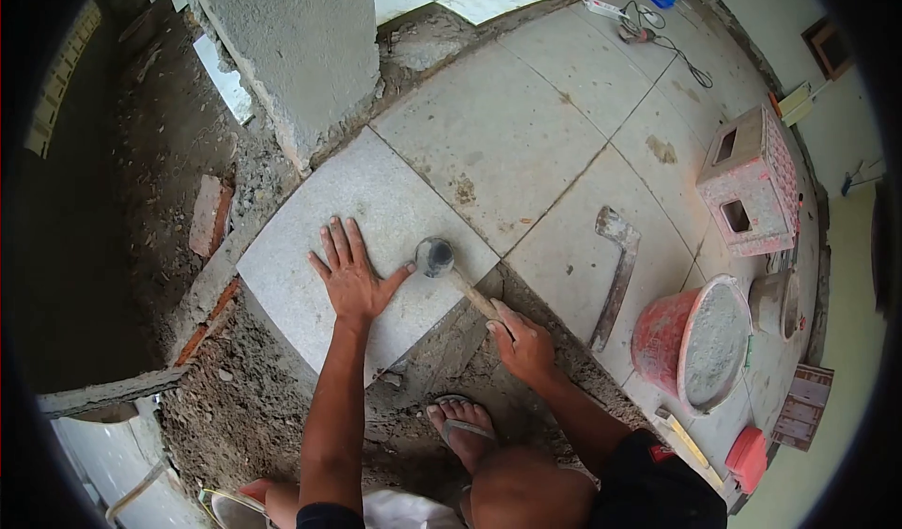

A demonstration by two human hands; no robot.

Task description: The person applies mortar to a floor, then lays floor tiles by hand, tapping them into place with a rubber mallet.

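Note:
My left hand [353, 273] lies flat with spread fingers on a pale square floor tile [376, 191]. In my right hand [522, 343] is the wooden handle of a rubber mallet [436, 257]. Its dark round head is over the tile's right half, close to my left thumb. The tile borders larger laid tiles [512, 125] along its upper right side. Rough mortar and soil [254, 388] show along its lower edges, near my sandalled foot [465, 426].
A concrete pillar [291, 50] rises beyond the tile's far corner. To the right stand a red bucket of grey mortar [662, 336], a bent metal tool [615, 280] and a pink box-like block [747, 186]. A broken brick [209, 217] lies left, beside a drop. Farther off is a corded power tool [642, 35].

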